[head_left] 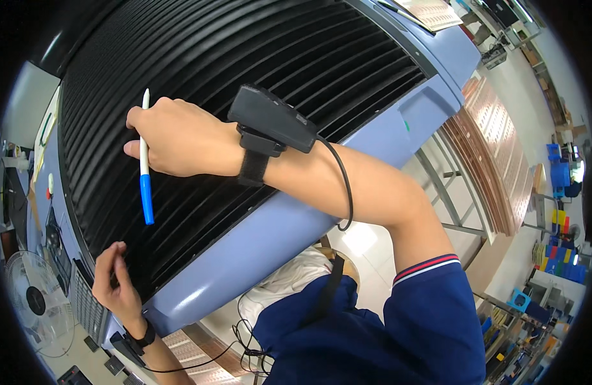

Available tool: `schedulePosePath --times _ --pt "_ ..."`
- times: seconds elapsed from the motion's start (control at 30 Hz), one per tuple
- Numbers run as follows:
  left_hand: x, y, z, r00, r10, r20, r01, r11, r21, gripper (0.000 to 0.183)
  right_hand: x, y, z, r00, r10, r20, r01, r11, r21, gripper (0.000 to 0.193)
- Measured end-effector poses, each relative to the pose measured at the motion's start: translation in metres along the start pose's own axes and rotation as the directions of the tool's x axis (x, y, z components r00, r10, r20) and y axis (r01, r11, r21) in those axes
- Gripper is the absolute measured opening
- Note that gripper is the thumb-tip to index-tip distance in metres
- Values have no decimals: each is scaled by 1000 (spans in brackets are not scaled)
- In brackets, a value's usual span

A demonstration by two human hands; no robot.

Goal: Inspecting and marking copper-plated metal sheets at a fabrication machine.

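My right hand (174, 136) reaches across the black ribbed cover (296, 51) of a blue-grey machine (244, 240). Its fingers are closed around a slim marker pen (147, 200) with a white barrel and a blue end. The pen stands nearly upright in the picture, its white tip pointing to the far side and its blue end toward me. Lower on the left, my left hand (118, 282) hovers at the near left corner of the cover. Its fingers are loosely bent and apart, with nothing between them. Part of its palm side is hidden.
A keyboard (90, 301) and a fan (36, 301) are at the left. Stacked copper-coloured panels (495, 154) rest on a metal frame at the right. Papers (430, 13) lie on the machine's far right end. A cabled black box (273, 119) is strapped to my right wrist.
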State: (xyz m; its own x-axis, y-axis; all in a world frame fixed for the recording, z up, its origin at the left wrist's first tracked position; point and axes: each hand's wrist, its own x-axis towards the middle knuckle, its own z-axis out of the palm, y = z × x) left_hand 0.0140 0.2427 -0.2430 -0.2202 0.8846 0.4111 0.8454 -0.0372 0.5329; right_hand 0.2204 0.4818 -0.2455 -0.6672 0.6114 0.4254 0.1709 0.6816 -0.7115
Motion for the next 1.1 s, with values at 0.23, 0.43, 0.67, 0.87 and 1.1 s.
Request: schedulePosePath --times 0.23,0.43,0.67,0.87,1.1 --pt "-18 36 -19 998 32 49 -32 999 -6 19 7 1 9 996 -71 -58 74 997 38 33" --pt "-103 92 22 903 218 370 -140 964 -227 24 4 -4 0 996 -73 -51 75 997 21 34" --pt "-220 113 35 796 -78 600 245 948 -202 20 4 -27 -6 997 -62 47 60 997 44 35" --pt "-227 124 25 760 -127 638 298 940 -167 24 2 -28 3 995 -77 71 77 997 6 33" --pt "-257 136 -6 784 76 616 200 909 -367 21 -3 -32 13 986 -157 47 160 985 -65 30"
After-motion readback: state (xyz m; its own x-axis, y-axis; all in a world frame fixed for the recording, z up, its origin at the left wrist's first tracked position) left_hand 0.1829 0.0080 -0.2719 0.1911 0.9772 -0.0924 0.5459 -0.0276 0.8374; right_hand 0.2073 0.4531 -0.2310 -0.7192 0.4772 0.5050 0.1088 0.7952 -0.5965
